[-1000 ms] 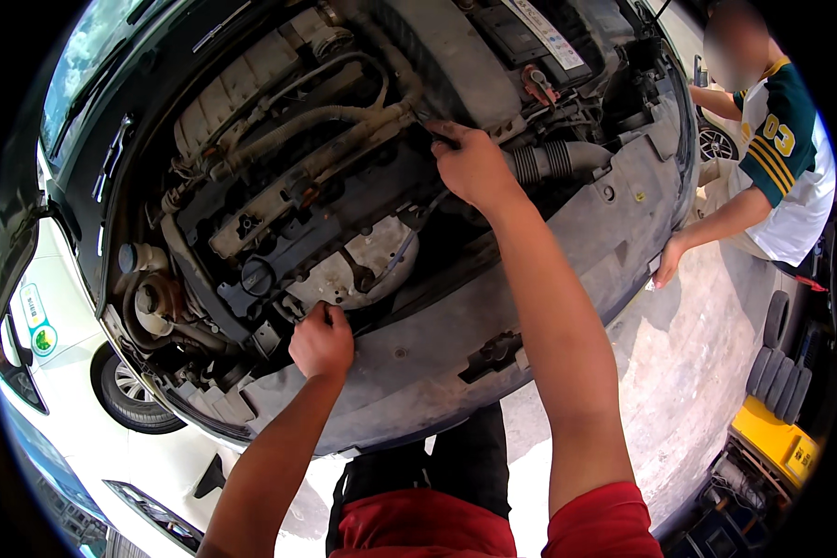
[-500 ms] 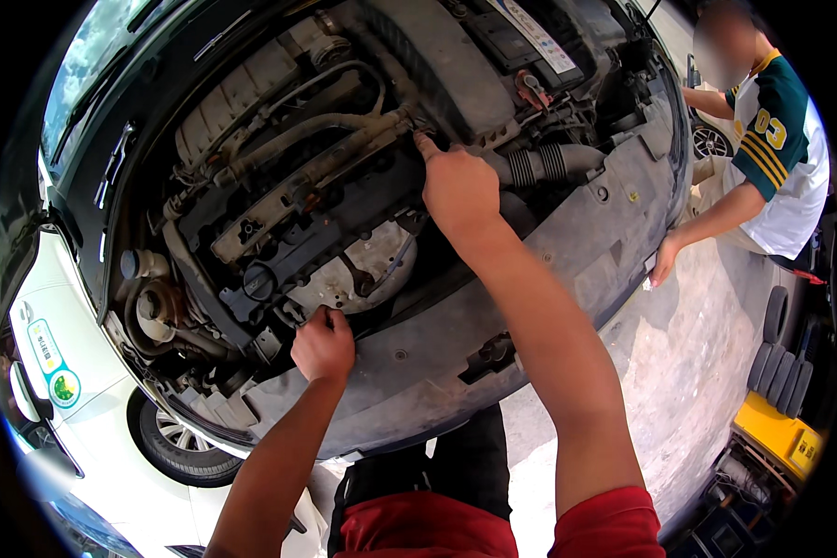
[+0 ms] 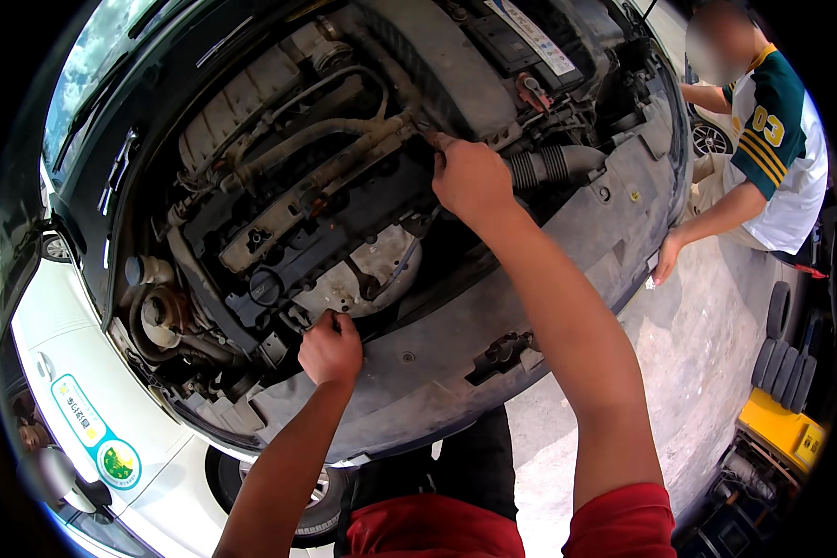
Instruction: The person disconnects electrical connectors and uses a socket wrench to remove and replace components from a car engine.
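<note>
An engine bay fills the middle of the view, with a dark engine cover [image 3: 339, 221] and a metal heat shield [image 3: 353, 276] at its near side. My left hand [image 3: 332, 347] is closed at the near edge of the heat shield, thumb pressed to its fingers; whatever is in it is hidden. Farther right, my right hand [image 3: 475, 179] reaches over the engine, its index finger stretched toward the end of a dusty pipe [image 3: 381, 138]. Its thumb stands apart from that finger, the other fingers are mostly hidden, and nothing shows in its grasp.
A ribbed intake hose [image 3: 553, 166] and a battery [image 3: 521, 42] lie to the right. Along the near side runs the grey front panel [image 3: 400, 367]. At far right a person [image 3: 763, 149] rests a hand on the car's edge. A white car [image 3: 56, 325] is at left.
The white car at left has rolled toward the lower right. My right index finger has shifted slightly and its thumb shows more. My left hand stays by the heat shield, still closed.
</note>
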`<control>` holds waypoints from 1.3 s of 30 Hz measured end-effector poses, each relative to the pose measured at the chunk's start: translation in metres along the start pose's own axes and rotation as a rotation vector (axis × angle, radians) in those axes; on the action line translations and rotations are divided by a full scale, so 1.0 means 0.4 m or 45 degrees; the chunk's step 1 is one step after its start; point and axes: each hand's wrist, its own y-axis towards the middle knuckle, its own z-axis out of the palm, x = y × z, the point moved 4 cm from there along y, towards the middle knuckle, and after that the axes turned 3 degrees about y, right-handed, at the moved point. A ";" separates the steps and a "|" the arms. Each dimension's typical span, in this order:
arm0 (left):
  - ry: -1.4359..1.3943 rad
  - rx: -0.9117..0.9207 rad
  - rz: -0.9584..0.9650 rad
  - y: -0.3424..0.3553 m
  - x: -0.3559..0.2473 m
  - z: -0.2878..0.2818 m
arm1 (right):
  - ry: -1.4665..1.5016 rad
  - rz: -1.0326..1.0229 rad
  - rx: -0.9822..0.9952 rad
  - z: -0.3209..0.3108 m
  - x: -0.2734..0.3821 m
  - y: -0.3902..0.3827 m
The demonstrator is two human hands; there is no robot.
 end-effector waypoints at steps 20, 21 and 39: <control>-0.012 0.102 -0.054 -0.001 -0.003 -0.004 | 0.463 0.035 -0.027 0.004 -0.048 -0.027; -0.016 0.100 -0.052 0.000 -0.004 -0.005 | 0.464 0.037 -0.009 0.008 -0.051 -0.025; -0.037 0.107 -0.058 -0.004 -0.003 -0.006 | 1.169 0.636 0.396 0.024 -0.074 0.005</control>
